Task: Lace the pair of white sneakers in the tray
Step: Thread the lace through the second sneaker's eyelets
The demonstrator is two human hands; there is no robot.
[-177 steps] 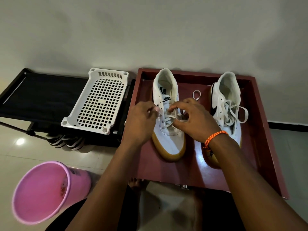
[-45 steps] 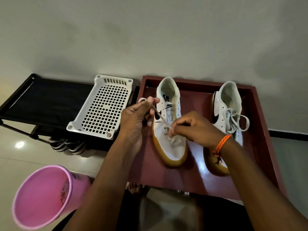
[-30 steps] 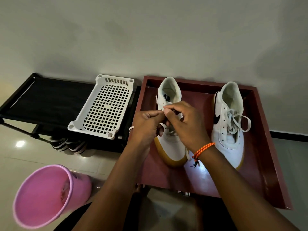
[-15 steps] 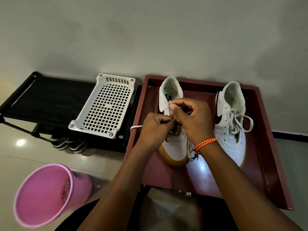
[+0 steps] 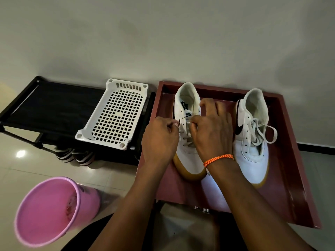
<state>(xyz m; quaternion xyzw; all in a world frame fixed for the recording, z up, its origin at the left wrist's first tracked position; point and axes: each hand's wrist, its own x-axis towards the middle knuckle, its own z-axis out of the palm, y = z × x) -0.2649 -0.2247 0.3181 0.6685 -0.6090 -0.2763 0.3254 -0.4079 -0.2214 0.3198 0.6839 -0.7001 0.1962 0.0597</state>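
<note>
Two white sneakers with tan soles stand in a dark red tray (image 5: 290,178). The left sneaker (image 5: 187,98) has its white lace (image 5: 183,130) threaded part way up the eyelets. My left hand (image 5: 159,140) pinches the lace at the shoe's left side. My right hand (image 5: 212,131) lies over the shoe's right side, thumb and forefinger pinching the lace near the tongue, the other fingers spread toward the heel. An orange cord bracelet is on that wrist. The right sneaker (image 5: 253,142) stands untouched, its lace hanging in loose loops.
A white perforated plastic basket (image 5: 116,115) rests on a black fabric rack (image 5: 54,109) left of the tray, with striped sandals (image 5: 76,154) under it. A pink bucket (image 5: 52,211) stands on the tiled floor at lower left. A grey wall runs behind.
Both hands have moved apart on the left sneaker: my left hand shifted left to the shoe's edge, my right hand spread its fingers toward the heel. The loose lace end left of the tray is gone.
</note>
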